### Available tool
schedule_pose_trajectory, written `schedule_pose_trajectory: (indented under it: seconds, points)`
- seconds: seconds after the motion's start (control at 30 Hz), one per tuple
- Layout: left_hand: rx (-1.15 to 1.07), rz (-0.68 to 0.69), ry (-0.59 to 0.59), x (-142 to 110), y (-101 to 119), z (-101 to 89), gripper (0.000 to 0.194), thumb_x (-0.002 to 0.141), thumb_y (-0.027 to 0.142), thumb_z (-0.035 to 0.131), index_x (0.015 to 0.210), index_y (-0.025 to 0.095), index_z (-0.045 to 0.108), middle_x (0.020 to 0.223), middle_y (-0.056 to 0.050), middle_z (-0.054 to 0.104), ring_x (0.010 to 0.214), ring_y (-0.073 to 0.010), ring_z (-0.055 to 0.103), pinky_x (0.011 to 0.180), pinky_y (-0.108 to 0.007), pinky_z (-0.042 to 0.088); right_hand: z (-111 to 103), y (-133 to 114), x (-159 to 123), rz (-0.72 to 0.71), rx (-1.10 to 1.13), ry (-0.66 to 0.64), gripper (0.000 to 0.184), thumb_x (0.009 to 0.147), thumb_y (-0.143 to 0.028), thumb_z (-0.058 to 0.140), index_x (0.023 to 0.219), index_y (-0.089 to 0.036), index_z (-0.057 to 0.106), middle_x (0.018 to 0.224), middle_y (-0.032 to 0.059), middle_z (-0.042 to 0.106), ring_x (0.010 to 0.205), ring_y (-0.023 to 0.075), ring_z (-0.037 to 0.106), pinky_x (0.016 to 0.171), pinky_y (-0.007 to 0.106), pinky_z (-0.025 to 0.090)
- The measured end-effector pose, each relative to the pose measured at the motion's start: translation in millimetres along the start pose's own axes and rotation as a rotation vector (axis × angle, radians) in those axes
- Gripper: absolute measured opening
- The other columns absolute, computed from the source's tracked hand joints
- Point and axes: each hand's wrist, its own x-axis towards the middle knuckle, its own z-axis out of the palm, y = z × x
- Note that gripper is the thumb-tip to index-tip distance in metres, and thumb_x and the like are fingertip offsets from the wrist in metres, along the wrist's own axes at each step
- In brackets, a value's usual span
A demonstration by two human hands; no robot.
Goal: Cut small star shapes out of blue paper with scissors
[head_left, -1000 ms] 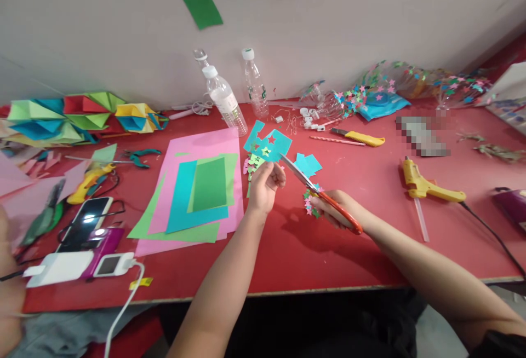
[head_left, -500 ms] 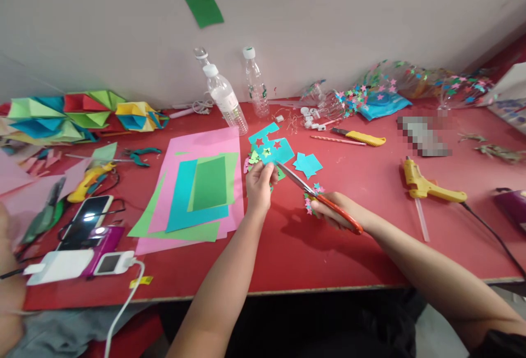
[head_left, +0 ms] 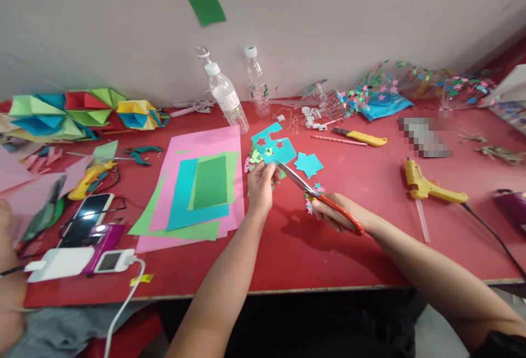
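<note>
My left hand [head_left: 262, 185] is closed, thumb and finger pinched together at the near edge of blue paper [head_left: 285, 150] with star-shaped holes. The fingers cover most of what lies between them. Red-handled scissors [head_left: 337, 211] sit in my right hand [head_left: 339, 210], its fingers wrapped round the handles. Their blades point up and left, the tips right beside my left fingertips. Small coloured paper stars [head_left: 315, 189] lie in a pile by the scissors' pivot. Further right is a blue paper piece [head_left: 309, 165], and green paper scraps [head_left: 255, 155] lie behind my left hand.
Pink, green and blue sheets [head_left: 176, 222] are stacked at left. Plastic bottles [head_left: 229, 103] stand along the wall. A yellow utility knife [head_left: 370, 138] and a yellow glue gun [head_left: 427, 187] lie right. Phone [head_left: 88, 218], chargers and cables crowd the left, near another person's arm [head_left: 10, 270].
The whole view has shifted very slightly. Both hands and the scissors keep nearly the same pose, with no clear movement relative to the paper.
</note>
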Motion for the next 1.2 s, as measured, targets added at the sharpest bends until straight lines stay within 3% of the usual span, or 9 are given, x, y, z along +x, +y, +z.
schedule_pose_trajectory:
  seconds: [0.6,1.0,1.2]
  points:
    - [0.007,0.020,-0.023,0.7,-0.4,-1.7,0.024,0.081,0.029,0.059,0.060,0.018,0.057,0.051,0.003,0.055,0.046,-0.0068,0.048,0.046,-0.019,0.038,1.5,-4.0,0.5,0.106,-0.039,0.065,0.049,0.085,-0.066,0.054,0.068,-0.019,0.048,0.038,-0.0061,0.044,0.030,0.0076,0.038,0.032,0.018,0.032]
    - [-0.019,-0.011,-0.014,1.3,1.9,-1.7,0.021,0.079,0.029,0.061,0.062,0.018,0.058,0.051,0.003,0.056,0.045,-0.0073,0.049,0.046,-0.020,0.038,1.1,-3.2,2.2,0.082,-0.020,0.066,0.052,0.082,-0.069,0.053,0.067,-0.019,0.049,0.037,-0.0062,0.043,0.030,0.0072,0.036,0.032,0.018,0.031]
    - [-0.046,-0.006,0.029,5.2,7.6,-5.2,0.025,0.075,0.025,0.064,0.056,0.018,0.048,0.048,0.004,0.051,0.045,-0.0059,0.045,0.046,-0.019,0.033,0.1,-4.3,1.1,0.040,-0.019,0.053,0.055,0.080,-0.072,0.054,0.066,-0.019,0.048,0.038,-0.0060,0.042,0.032,0.0070,0.037,0.034,0.018,0.031]
